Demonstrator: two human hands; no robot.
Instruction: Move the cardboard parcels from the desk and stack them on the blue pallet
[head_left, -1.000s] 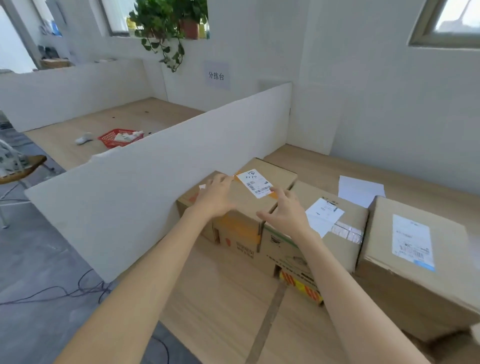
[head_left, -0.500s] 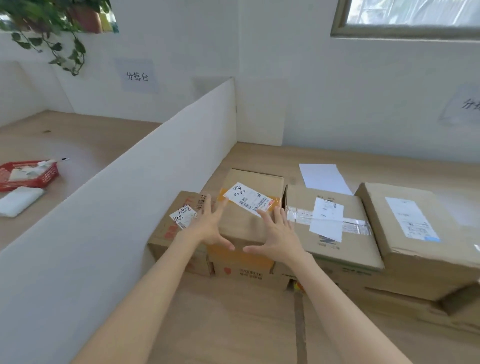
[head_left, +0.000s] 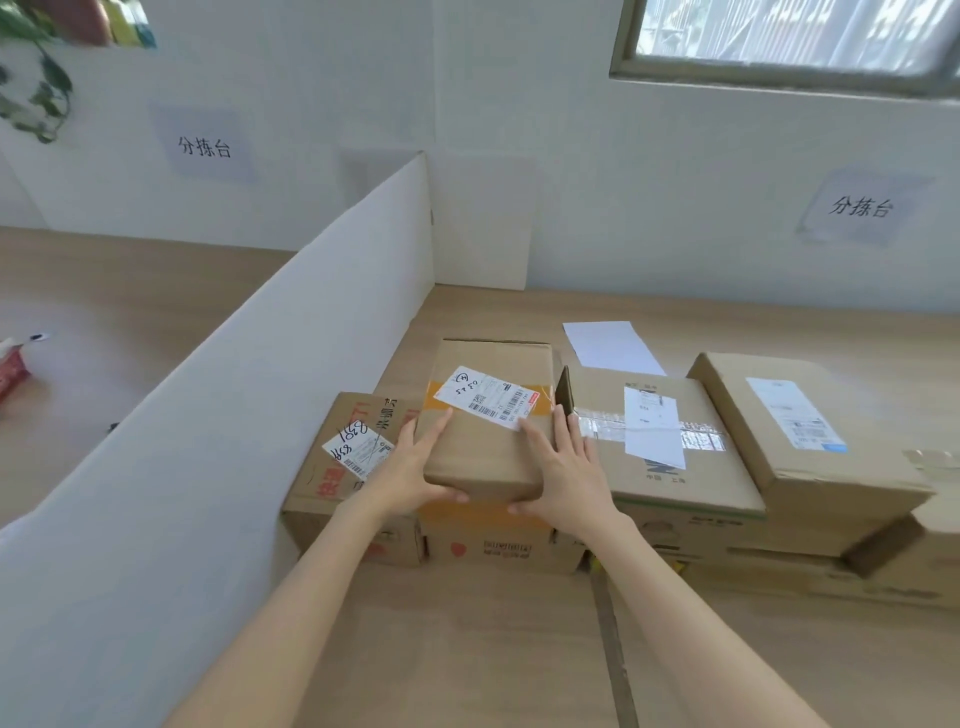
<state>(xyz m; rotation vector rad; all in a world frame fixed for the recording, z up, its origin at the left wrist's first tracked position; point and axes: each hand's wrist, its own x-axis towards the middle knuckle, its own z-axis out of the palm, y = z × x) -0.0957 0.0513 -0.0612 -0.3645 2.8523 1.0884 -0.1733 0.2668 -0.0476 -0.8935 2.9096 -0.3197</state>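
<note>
A long white divider board (head_left: 260, 389) stands on the left of the light wooden desk (head_left: 467, 649). Beside it sits a low brown cardboard box with a scribbled white label (head_left: 353, 452). The person's left hand (head_left: 410, 473) lies flat on the left side of a taller brown cardboard parcel with orange tape (head_left: 488, 457), fingers straight, thumb across its front. The right hand (head_left: 566, 467) presses the parcel's right side the same way. The parcel sits on the desk. Next come a flat taped cardboard box (head_left: 665, 483), a white paper sheet (head_left: 608, 345) behind it, and a big brown cardboard box (head_left: 753, 415).
</note>
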